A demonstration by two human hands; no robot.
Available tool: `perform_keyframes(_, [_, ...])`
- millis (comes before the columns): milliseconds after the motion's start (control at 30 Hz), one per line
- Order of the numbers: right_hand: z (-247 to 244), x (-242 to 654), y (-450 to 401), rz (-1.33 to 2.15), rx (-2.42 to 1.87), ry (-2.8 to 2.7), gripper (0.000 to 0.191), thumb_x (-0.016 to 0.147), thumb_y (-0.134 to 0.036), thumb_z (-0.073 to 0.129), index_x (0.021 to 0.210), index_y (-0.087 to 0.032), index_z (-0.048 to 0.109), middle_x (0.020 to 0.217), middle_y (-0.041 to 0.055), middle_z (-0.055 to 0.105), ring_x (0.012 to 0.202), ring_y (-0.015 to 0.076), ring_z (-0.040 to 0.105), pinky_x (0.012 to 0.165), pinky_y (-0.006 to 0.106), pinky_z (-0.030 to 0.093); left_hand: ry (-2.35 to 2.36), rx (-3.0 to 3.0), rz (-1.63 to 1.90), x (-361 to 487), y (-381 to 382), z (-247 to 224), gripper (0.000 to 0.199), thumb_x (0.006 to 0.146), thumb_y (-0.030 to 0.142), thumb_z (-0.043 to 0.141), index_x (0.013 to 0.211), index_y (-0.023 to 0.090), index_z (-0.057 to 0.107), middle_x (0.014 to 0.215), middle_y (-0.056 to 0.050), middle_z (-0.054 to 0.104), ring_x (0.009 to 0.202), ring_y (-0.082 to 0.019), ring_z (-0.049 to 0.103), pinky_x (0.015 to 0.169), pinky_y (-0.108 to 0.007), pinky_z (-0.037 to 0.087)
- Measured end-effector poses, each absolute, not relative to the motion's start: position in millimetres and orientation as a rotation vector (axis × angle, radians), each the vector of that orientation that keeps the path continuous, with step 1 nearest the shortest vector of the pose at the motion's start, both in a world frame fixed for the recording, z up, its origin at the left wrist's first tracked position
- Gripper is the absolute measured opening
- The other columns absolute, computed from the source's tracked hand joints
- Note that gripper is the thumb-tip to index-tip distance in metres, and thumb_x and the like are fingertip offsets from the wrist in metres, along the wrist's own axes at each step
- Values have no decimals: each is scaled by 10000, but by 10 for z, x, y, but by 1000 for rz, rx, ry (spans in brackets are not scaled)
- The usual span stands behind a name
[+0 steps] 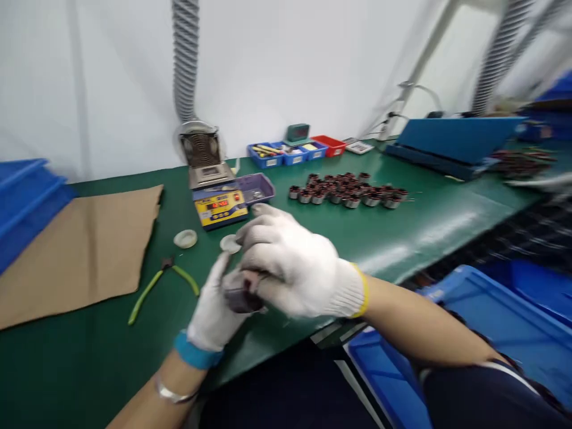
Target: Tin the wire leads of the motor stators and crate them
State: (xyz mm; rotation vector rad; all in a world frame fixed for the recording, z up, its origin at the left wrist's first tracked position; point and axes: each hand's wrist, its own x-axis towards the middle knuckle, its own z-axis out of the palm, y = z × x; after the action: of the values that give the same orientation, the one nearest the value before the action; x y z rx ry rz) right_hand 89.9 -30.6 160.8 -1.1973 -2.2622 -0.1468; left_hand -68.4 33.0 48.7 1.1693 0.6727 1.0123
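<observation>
My left hand [218,310], in a white glove with a blue cuff, holds a dark, round part [241,293] above the front edge of the green table. Over the same part, my right hand [286,262], in a white glove with a yellow rim, has its fingers bent; its thumb and fingertips are at the part's top, blurred by motion. Just beyond the hands lies a white ring-shaped roll [230,243], with a second pale roll [185,239] to its left. Green-handled cutters [145,297] lie open left of my left hand.
Behind the hands stands a yellow-blue device [221,208] beside a purple tray [257,188]. Several wound metal parts [351,193] are grouped further right. Cardboard [80,250] and blue bins [27,202] are at left; blue crates [487,322] stand low at right.
</observation>
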Motion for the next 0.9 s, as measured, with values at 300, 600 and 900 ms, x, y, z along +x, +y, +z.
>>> perform_keyframes(300, [1063, 1141, -395, 147, -1305, -1258, 205, 858, -306, 634, 661, -250, 618, 811, 33, 663, 939, 222, 678, 895, 398, 523, 313, 684, 561, -503, 209, 594, 553, 657, 533, 828, 1029, 208, 580, 902, -53, 685, 662, -176, 682, 560, -285, 537])
perform_keyframes(600, [387, 905, -385, 184, -1679, -1552, 576, 713, -469, 657, 1234, -227, 615, 1186, 110, 681, 993, 289, 688, 804, 443, 585, 516, 1046, 1027, -398, 88, 401, 587, 823, 307, 703, 1341, 208, 446, 1274, -145, 631, 1216, -282, 614, 1069, -453, 495])
perform_keyframes(900, [352, 940, -338, 515, -1670, -1400, 399, 703, -426, 672, 1056, -239, 670, 962, 78, 730, 804, 236, 705, 693, 369, 598, 777, 1493, 1112, -477, 52, 483, 431, 892, 354, 615, 1298, 212, 588, 1340, -117, 631, 1300, -311, 555, 1143, -508, 424])
